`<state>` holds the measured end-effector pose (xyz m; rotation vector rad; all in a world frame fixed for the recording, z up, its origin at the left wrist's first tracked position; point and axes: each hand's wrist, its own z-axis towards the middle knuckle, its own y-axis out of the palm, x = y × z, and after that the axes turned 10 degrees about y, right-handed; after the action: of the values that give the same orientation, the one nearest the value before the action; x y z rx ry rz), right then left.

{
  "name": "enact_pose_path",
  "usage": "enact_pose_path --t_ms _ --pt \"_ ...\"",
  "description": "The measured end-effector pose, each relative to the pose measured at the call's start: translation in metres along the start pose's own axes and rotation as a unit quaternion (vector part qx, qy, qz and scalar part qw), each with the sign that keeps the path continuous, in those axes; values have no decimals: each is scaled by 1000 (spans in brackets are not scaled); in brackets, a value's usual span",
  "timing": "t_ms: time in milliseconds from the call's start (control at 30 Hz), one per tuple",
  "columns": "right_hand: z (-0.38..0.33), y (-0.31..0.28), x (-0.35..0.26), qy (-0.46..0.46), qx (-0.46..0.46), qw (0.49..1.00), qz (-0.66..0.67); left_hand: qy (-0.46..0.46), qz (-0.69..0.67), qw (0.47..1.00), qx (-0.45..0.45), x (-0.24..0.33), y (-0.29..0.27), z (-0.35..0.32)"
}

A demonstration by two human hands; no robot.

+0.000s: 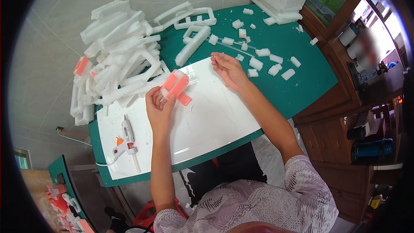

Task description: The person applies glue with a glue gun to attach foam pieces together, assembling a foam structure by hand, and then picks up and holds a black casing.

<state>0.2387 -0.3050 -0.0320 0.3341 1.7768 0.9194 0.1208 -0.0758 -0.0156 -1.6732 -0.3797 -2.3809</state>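
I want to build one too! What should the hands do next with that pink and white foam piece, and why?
Probably the right hand should pick one small white foam block from those lying just beyond it. The left hand already grips the pink-and-white foam piece over the white board, the right hand looks empty, and the glue gun lies untouched.

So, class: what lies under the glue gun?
The glue gun rests on a white sheet, which lies on the green table. A glue stick pokes out behind it. The table under the sheet is hidden.
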Motion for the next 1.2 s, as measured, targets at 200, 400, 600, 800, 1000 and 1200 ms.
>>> enact_pose_path --t_ms 200,400,600,800,1000,1200 --pt "3 -2 0 16 -9 999 49 3 0 1000 -1 2 -1 0" --pt "1 -4 -4 -4 -29 998 61 0 12 1000 -7 -2 0 1" --pt "8 -8 4 10 -60 995 79 0 12 1000 2 0 -2 -1" --pt "7 -8 0 9 -68 996 63 -4 28 1000 1 8 3 -2" --pt "4 -2 -2 4 -60 998 21 0 39 999 1 6 3 -2" --pt "-1 2 -4 4 -46 999 -11 1 29 1000 5 7 3 -2"
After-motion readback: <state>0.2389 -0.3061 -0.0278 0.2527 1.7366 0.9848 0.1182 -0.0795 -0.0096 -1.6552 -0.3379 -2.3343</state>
